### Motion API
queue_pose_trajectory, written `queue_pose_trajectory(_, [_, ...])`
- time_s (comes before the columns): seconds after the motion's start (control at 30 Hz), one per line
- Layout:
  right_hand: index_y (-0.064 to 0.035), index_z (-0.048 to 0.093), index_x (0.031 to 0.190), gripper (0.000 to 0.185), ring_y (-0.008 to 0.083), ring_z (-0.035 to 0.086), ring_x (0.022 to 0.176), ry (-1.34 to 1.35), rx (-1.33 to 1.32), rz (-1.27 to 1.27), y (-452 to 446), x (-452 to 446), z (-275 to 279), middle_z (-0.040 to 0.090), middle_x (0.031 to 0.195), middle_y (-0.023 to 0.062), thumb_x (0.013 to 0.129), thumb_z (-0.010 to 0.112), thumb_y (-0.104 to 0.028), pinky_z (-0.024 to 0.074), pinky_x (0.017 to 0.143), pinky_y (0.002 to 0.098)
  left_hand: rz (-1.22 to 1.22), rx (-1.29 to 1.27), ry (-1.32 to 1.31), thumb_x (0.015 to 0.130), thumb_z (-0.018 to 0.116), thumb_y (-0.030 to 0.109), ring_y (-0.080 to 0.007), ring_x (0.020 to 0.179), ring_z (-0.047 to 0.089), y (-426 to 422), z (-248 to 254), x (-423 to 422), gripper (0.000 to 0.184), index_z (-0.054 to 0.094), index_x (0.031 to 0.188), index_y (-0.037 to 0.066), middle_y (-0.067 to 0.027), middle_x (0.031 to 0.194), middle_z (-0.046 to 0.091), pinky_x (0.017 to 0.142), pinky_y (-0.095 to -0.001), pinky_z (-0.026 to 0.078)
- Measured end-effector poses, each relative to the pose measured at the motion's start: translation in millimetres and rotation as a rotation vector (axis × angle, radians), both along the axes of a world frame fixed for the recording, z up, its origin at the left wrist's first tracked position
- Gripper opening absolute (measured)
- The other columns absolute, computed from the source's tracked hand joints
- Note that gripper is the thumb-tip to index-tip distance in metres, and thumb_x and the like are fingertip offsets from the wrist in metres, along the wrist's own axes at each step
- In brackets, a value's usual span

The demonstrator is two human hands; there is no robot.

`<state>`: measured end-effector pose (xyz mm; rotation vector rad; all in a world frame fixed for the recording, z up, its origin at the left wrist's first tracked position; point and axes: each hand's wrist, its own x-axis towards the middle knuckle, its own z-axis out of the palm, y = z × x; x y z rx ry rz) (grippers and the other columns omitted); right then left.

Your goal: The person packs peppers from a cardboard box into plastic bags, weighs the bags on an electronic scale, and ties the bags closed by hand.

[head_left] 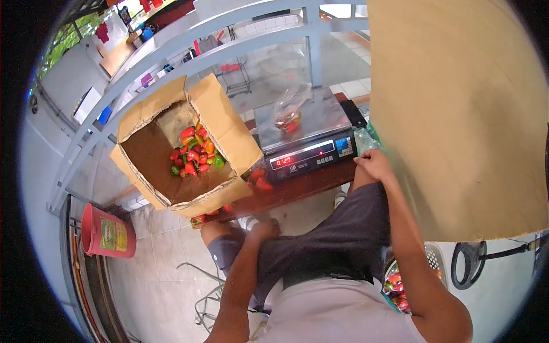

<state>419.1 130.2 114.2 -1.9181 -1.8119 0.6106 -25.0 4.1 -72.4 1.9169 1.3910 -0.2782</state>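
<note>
My right hand (pixel 374 164) is beside the right end of the digital scale (pixel 309 157), its fingers pinched at the lower edge of clear and green plastic bags (pixel 366 140). On the scale's metal plate lies a clear plastic bag with red peppers (pixel 287 120), and the red display reads 0.127. My left hand (pixel 266 230) is low by my left knee, dark and blurred, so its fingers do not show clearly. An open cardboard box (pixel 229 123) left of the scale holds red, orange and green peppers (pixel 197 151).
Loose red peppers (pixel 263 183) lie on the brown bench (pixel 297 191) between box and scale. A large cardboard sheet (pixel 457 114) stands at the right. A basket (pixel 436 260) with more peppers is beside my right arm. A red bucket (pixel 88 231) stands left, below a metal railing (pixel 314 51).
</note>
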Motion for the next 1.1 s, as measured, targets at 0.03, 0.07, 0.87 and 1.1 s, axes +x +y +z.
queue_pose_trajectory(0.03, [-0.0055,0.077,0.093,0.039,0.0326,0.071,0.086,-0.009,0.002,-0.003,-1,-1,0,0.073,0.089,0.0178,0.083,0.072,-0.043,0.0531,0.08,0.0422,-0.001,0.027,-0.013,0.087,0.062,0.038,-0.0411,0.105,0.066,-2,-1,0,0.04,0.067,0.109,0.004,-0.0217,0.11,0.068,0.09,-0.0499,0.051])
queue_pose_trajectory(0.07, [-0.0056,0.077,0.092,0.039,0.0324,0.071,0.086,-0.018,0.005,-0.007,-1,-1,0,0.073,0.089,0.0176,0.083,0.072,-0.043,0.0531,0.08,0.0421,-0.003,0.055,-0.026,0.087,0.062,0.038,-0.0406,0.105,0.066,-3,-1,0,0.04,0.067,0.108,0.004,-0.0212,0.109,0.068,0.09,-0.0496,0.052])
queue_pose_trajectory(0.87, [-0.0011,0.075,0.09,0.038,0.0358,0.071,0.084,0.068,0.005,0.039,4,3,-5,0.072,0.089,0.0221,0.082,0.074,-0.038,0.0535,0.078,0.0427,0.111,0.058,-0.05,0.082,0.065,0.032,-0.0413,0.1,0.066,-8,15,8,0.035,0.069,0.101,0.003,-0.0226,0.108,0.069,0.088,-0.0502,0.051])
queue_pose_trajectory(1.1, [-0.0016,0.075,0.091,0.036,0.031,0.071,0.082,0.027,-0.005,0.024,7,4,-9,0.073,0.087,0.0187,0.083,0.073,-0.037,0.0533,0.077,0.0401,0.026,0.081,-0.027,0.081,0.066,0.03,-0.0415,0.099,0.066,1,-17,3,0.036,0.069,0.106,0.004,-0.0219,0.108,0.069,0.088,-0.0492,0.052])
